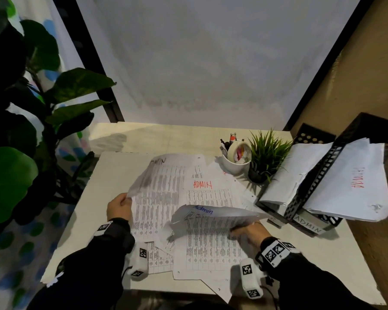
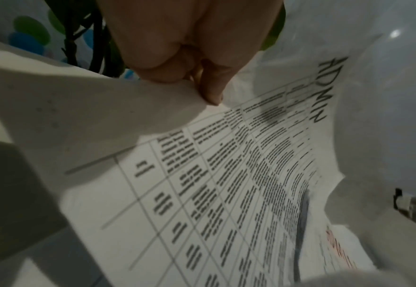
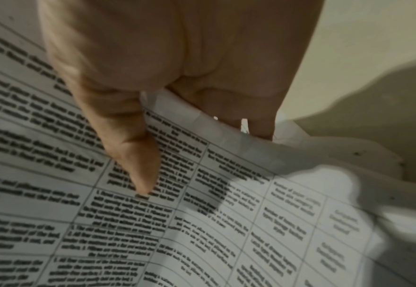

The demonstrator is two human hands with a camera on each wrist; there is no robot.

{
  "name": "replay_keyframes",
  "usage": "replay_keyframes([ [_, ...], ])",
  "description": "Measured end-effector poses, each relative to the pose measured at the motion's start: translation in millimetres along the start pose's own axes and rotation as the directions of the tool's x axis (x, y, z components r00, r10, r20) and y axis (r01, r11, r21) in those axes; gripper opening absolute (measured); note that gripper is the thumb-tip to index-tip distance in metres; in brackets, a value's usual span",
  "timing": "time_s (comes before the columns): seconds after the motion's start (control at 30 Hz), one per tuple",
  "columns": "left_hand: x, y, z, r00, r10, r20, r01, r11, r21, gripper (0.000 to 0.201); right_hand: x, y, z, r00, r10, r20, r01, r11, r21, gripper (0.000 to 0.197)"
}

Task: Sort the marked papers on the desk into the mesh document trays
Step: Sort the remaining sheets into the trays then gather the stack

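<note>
My left hand [image 1: 119,209] pinches the left edge of a printed sheet [image 1: 157,182] headed ADMIN in black, lifting it off the surface [image 1: 112,175]. My right hand [image 1: 251,233] holds a second sheet [image 1: 213,218], marked Admin in blue, thumb [image 3: 138,165] on top and fingers [image 3: 261,128] curled beneath. More papers [image 1: 202,189], one lettered ADMIN in red, lie spread between them. The mesh trays [image 1: 314,182], already holding pages, stand at right, near a cup of pens [image 1: 233,162] and small plant [image 1: 267,151].
</note>
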State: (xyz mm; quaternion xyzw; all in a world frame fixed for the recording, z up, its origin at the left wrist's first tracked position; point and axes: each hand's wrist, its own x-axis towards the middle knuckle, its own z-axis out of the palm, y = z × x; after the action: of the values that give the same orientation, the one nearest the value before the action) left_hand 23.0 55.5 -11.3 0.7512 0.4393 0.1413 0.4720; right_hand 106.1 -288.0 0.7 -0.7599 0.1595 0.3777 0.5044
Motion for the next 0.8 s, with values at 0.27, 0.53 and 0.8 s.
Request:
replay_keyframes([
  [0.27,11.8,24.3,-33.1,0.981,0.052,-0.185,-0.076,0.989,-0.128,0.019,-4.9,-2.8,2.7,0.996,-0.09,0.013,0.08,0.933,0.351,0.026],
  [0.53,11.6,46.0,-22.8,0.988,0.044,-0.148,-0.091,0.94,-0.328,0.013,-1.8,-19.1,-2.4,0.983,-0.18,0.031,0.15,0.892,0.427,0.021],
  [0.8,-39.7,52.1,30.7,0.933,0.141,0.332,-0.062,0.97,-0.236,0.026,-9.0,-41.9,1.9,0.965,-0.257,0.046,0.196,0.831,0.52,0.065],
])
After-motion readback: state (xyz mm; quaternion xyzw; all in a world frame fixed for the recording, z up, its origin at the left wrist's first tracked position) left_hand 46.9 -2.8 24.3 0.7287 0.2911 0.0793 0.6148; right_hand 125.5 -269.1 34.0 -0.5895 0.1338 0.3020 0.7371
